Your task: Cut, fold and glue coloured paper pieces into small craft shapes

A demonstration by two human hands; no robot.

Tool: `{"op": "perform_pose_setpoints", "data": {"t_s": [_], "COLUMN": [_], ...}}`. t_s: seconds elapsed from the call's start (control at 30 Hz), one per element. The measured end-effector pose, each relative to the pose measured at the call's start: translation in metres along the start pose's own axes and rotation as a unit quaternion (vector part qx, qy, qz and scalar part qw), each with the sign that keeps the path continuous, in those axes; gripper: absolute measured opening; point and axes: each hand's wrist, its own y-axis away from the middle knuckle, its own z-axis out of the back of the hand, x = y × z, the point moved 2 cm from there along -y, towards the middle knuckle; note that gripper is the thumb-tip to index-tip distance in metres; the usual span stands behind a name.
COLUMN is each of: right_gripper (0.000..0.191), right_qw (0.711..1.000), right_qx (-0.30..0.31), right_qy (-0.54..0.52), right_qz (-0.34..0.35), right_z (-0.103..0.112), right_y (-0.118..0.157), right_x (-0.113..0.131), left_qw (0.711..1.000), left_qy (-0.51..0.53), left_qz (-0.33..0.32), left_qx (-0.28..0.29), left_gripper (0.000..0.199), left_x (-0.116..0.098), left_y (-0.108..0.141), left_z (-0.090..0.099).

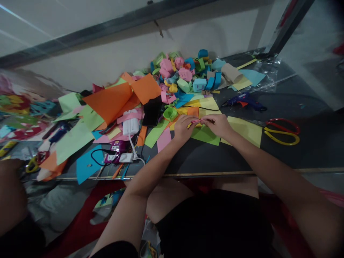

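Between the fingertips of both my hands is a small narrow pink paper piece (197,121). My left hand (185,126) pinches its left end, and my right hand (217,124) pinches the right end. Under them lie a green paper sheet (206,136) and a pale yellow sheet (243,130). An orange paper piece (192,111) is just beyond the fingertips. Close to my left hand sits a green folded paper cup shape (170,114). How the pink piece is folded is too small to tell.
A heap of folded paper shapes (185,74) lies against the wall. Right of my hands are a blue glue gun (245,101) and red-and-yellow-handled scissors (282,132). Leftward lie a dark phone (152,111), a white charger (131,126), a purple power strip (116,151) and another person's arm (12,193).
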Motion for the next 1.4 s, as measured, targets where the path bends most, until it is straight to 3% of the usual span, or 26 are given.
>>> {"op": "perform_pose_setpoints", "data": {"t_s": [0.23,0.43,0.7,0.87,1.07,1.4], "right_gripper": [0.02,0.019,0.022,0.012,0.019,0.022], "right_qw": [0.996,0.99,1.0,0.998,0.983,0.972], "right_qx": [0.036,0.062,-0.013,-0.011,0.029,0.058], "right_qy": [0.082,0.128,-0.007,0.06,0.154,0.217], "right_qz": [0.01,0.004,-0.025,0.007,0.093,0.066], "right_z": [0.0016,-0.0015,-0.0018,0.0013,0.0039,0.0004], "right_y": [-0.0023,-0.004,-0.0005,-0.0014,-0.0019,0.0007], "right_x": [-0.0007,-0.0049,-0.0025,-0.0021,-0.0018,-0.0002], "left_qw": [0.999,0.994,0.994,0.992,0.999,0.99], "left_qy": [0.017,0.069,0.051,0.042,0.01,-0.08], "left_qz": [0.019,0.022,0.064,0.101,0.002,-0.107], "left_qx": [0.022,0.081,0.073,0.057,0.051,0.05], "left_gripper": [0.026,0.021,0.022,0.024,0.024,0.029], "left_x": [0.0025,0.0054,0.0024,0.0001,0.0027,0.0007], "left_y": [0.002,0.0004,0.0006,0.0018,0.0028,-0.0017], "left_z": [-0.0035,-0.0024,-0.0022,-0.0044,-0.0029,0.0026]}}
